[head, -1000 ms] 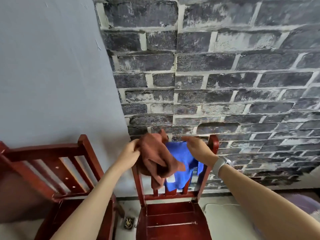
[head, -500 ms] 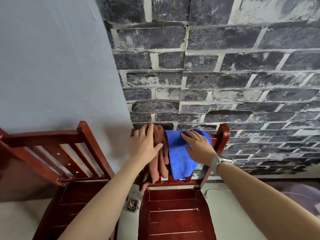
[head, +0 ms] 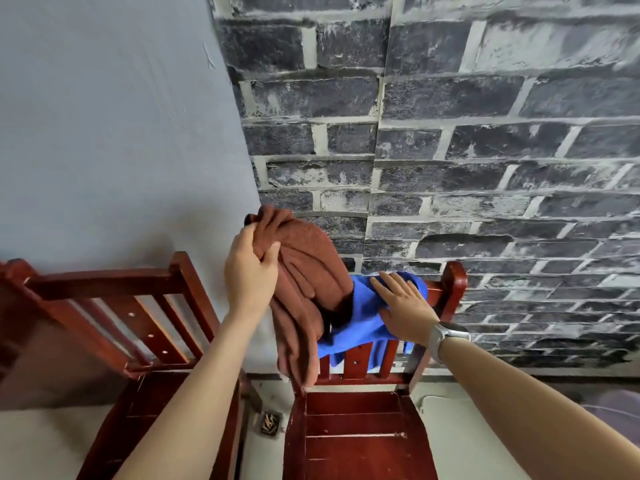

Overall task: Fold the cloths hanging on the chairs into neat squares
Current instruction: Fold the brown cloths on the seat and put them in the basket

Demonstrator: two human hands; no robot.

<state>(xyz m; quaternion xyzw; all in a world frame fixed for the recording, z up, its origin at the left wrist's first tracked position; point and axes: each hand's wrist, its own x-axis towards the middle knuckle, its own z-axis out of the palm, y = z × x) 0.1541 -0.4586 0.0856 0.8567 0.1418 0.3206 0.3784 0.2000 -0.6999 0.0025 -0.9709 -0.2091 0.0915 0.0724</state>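
Up above the chair back, the left hand (head: 250,270) gripped the brown cloth (head: 308,271), its fingers and thumb curled tight round a bunched upper part. From that grip the cloth spread to the right in thick folds and then hung down in a long crumpled drape below the hand, its lower end reaching the back edge of the seat of the middle chair (head: 360,434). Just right of the grip, and lower, the blue cloth (head: 360,320) lay draped over the chair's top rail, its left edge tucked under the brown folds and its lower edge hanging over the slats. The right hand (head: 403,308) pressed flat on the blue cloth with its fingers straight and spread, holding nothing; a watch (head: 446,336) with a pale band sat on that wrist. To the left of the gripping hand and below it stood a second chair (head: 114,292) of the same red wood, well apart from both cloths. Behind the grip rose a grey brick wall (head: 485,133), and left of it a plain grey wall (head: 104,116).
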